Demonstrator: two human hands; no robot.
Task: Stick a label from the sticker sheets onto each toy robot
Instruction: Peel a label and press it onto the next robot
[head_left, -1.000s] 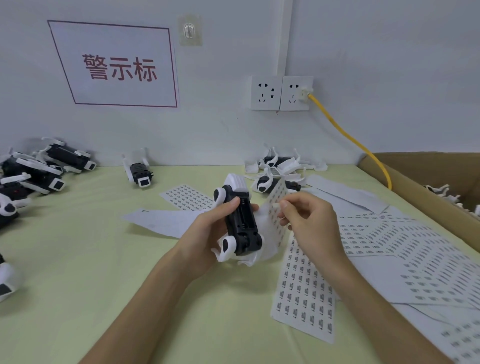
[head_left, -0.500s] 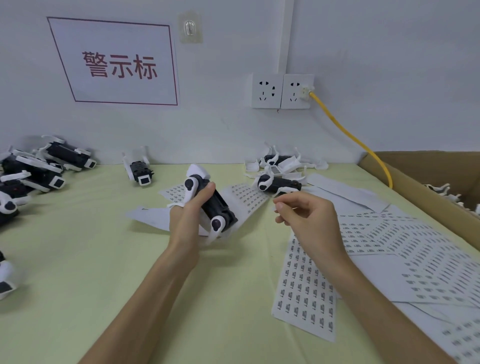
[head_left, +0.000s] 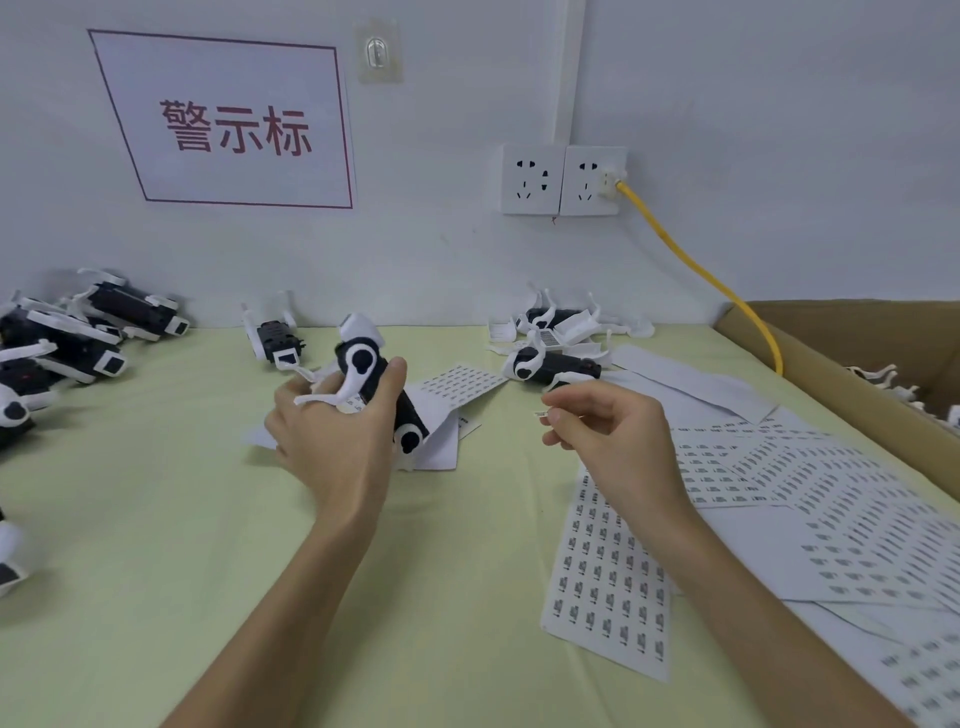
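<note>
White sticker sheet (head_left: 608, 582) sits closest on the green surface (head_left: 208, 571). Right hand (head_left: 613, 441) now pinches a tiny peeled label (head_left: 540, 414), pulled clear of the sheets. Left hand (head_left: 332, 447) grips the toy robot (head_left: 374, 384) and has swung it off left, tilted, so I guess label and robot need bringing together. Spare robots (head_left: 550, 364) and a loose sheet (head_left: 462, 382) crowd in just behind.

A black-and-white toy robot (head_left: 363, 361) is tilting in the left hand's (head_left: 332, 441) grip, one end pointing to eleven o'clock. A tiny white label (head_left: 541, 414) is sitting pinched at the right hand's (head_left: 608, 431) fingertips, at three o'clock from it. Other toy robots (head_left: 556, 364) are lying at nine, twelve and two o'clock. Sticker sheets (head_left: 608, 587), printed in rows, are lying flat from three to five o'clock.
</note>
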